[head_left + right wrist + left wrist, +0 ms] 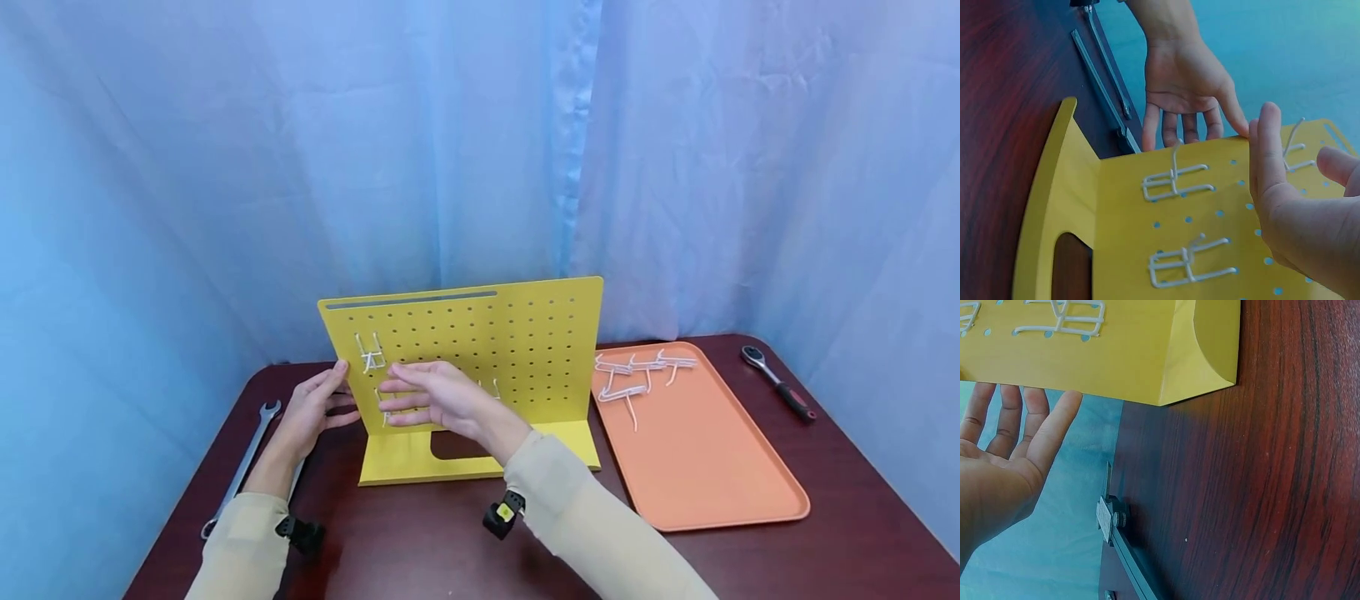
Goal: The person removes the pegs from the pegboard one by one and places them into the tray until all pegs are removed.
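Note:
A yellow pegboard (465,350) stands on its folded base. My left hand (307,412) holds its left edge, thumb at the front and fingers behind. My right hand (442,400) is in front of the board with fingers extended and nothing in its grasp. Its fingertips are near a white wire hook (372,360) at the board's upper left. Lower down, another white hook (1175,181) sits in the holes, and a third hook (1188,262) sits beside it. In the head view the right hand partly covers these lower hooks.
An orange tray (712,467) at the right bears several white hooks (626,393). Beyond it lies a ratchet wrench (780,385). On the left are a combination wrench (243,471) and a caliper (1119,537), close to the left forearm. A pale blue curtain (480,150) hangs behind the table.

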The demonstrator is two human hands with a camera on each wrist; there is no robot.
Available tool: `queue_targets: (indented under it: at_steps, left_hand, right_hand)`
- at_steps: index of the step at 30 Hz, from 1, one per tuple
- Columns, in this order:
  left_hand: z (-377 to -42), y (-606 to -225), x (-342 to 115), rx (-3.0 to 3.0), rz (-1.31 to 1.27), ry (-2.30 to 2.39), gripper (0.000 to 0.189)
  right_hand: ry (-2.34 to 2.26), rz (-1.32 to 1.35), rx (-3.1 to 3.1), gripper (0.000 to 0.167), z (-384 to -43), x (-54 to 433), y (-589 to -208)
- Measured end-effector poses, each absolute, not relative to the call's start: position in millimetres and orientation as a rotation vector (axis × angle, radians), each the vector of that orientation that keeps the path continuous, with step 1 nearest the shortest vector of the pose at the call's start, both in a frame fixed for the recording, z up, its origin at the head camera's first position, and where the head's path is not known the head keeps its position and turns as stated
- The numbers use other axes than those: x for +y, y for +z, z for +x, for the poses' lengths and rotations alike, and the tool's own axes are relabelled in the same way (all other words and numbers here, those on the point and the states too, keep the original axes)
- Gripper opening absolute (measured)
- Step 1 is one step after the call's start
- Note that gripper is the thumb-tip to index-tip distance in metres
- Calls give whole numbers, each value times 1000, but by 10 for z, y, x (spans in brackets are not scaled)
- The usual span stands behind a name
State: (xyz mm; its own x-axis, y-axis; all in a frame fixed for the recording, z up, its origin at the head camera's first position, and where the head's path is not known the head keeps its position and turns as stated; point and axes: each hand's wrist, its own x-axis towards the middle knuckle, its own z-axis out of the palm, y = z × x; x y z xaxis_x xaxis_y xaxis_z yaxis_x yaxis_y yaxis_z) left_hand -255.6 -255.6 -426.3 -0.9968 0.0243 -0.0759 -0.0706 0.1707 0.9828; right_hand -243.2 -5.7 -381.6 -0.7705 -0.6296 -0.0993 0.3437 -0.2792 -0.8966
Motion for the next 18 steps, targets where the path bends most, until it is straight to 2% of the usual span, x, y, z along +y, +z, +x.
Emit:
queue_targets:
  at_steps: [18]
  left_hand:
    - [-2557,-4283,-2537,2350,-43,1990,68]
  right_hand:
    - [-2135,-305,1257,47,-2470,-257,-3840]
